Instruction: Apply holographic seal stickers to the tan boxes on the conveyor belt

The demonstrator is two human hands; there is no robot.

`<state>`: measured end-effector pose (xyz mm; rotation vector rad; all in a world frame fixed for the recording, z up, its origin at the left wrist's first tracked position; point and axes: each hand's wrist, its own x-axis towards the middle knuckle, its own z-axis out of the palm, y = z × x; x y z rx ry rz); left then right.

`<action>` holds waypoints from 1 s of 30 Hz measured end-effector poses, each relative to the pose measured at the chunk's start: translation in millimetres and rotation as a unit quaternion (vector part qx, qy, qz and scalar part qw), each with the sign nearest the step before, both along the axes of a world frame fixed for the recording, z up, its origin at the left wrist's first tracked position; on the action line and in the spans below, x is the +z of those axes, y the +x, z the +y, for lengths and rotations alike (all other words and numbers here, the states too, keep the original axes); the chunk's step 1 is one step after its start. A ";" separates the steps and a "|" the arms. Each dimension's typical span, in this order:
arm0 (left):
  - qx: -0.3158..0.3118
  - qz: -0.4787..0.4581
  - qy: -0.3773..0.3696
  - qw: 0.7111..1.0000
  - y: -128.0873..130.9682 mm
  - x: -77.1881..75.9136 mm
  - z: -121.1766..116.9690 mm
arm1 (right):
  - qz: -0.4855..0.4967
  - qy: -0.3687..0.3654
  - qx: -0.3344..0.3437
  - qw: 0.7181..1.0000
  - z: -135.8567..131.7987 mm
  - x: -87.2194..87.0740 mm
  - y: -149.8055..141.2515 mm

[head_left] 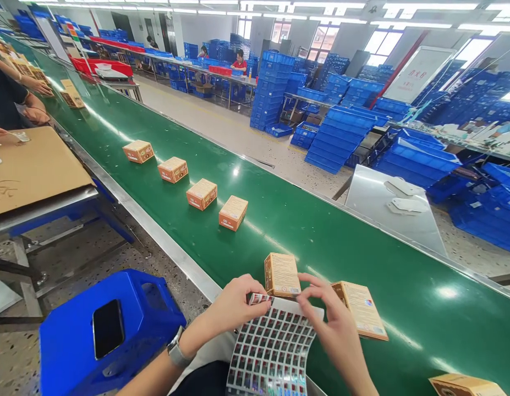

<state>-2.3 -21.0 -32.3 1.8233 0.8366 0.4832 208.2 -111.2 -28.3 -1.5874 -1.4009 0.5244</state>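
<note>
My left hand (234, 305) pinches a small red-and-white sticker (259, 298) just above a curled sheet of stickers (271, 352) that rests on my lap at the edge of the green conveyor belt (321, 231). My right hand (335, 324) is beside it, fingertips at the base of a small tan box (281, 274) standing on the belt. A second tan box (362, 308) lies flat just right of that hand. Several more orange-tan boxes (233, 212) sit in a row further up the belt.
A blue plastic stool (110, 335) with a black phone (108, 328) on it stands to my left. A cardboard-topped table (32, 170) lies beyond, where other people's hands (36, 115) work. Another box (465, 385) is at bottom right. Stacked blue crates (341, 137) fill the far side.
</note>
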 end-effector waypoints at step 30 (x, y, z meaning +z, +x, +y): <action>-0.261 -0.074 0.027 0.962 46.2 -16.2 -3.1 | 0.016 -0.159 -0.249 0.955 2.1 -33.8 50.9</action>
